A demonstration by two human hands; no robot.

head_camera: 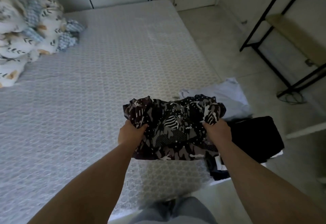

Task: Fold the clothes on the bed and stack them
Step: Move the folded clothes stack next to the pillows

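Bedroom with pale tiled floor; I am looking down on a wide bed covered by a grey-white quilted mattress cover with a honeycomb pattern, which fills most of my view from 7 to 12 o'clock. At 10 o'clock, a heap of white bedding printed with dark arrows and tan patches sits on the bed's far left part. At 2 o'clock, a black metal-framed shelf with a pale wooden board stands on the floor, well apart from the bed. Just right of centre, my left hand and right hand each grip a bunched edge of a black, grey and white patterned garment, fingers curled into the cloth; it hangs crumpled between them over the bed's near right corner. Behind it at 2 o'clock lies a pale lavender garment. At 4 o'clock, beside my right wrist, is a folded black garment on a dark stack at the bed's edge.
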